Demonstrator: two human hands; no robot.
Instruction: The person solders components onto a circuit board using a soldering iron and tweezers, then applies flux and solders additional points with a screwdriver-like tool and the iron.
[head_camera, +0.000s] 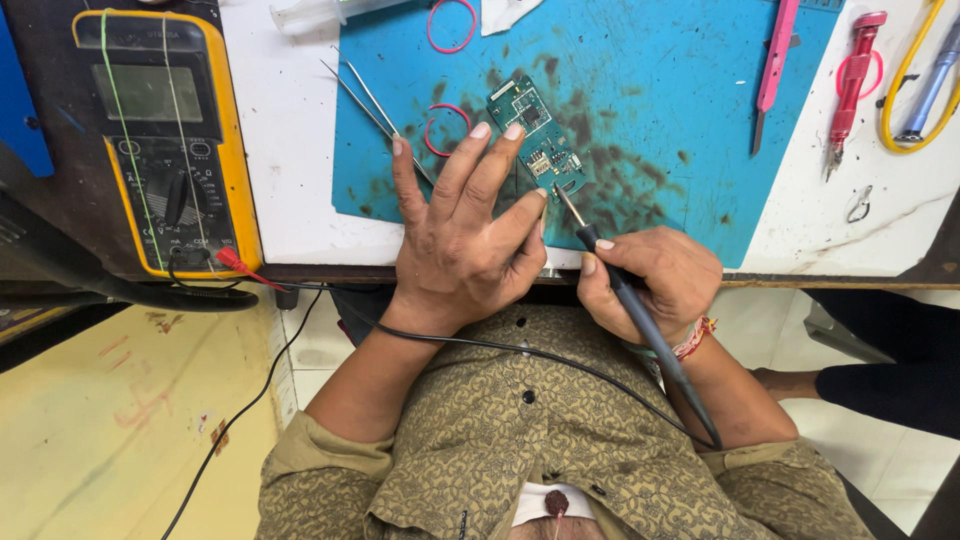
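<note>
Both hands at circuit board (537, 140): left hand (462, 235) steadying, right hand (650, 275) w/ probe (640, 310).

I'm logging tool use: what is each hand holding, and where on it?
Right hand holds the soldering iron by its dark handle. Left hand holds nothing; its fingertips press the circuit board.

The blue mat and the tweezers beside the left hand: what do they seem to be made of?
The blue mat looks like soft rubber or silicone: matte, flat, stained with dark marks. The tweezers look like bare metal: thin, grey, shiny, with sharp points. The left hand lies partly over them.
</note>
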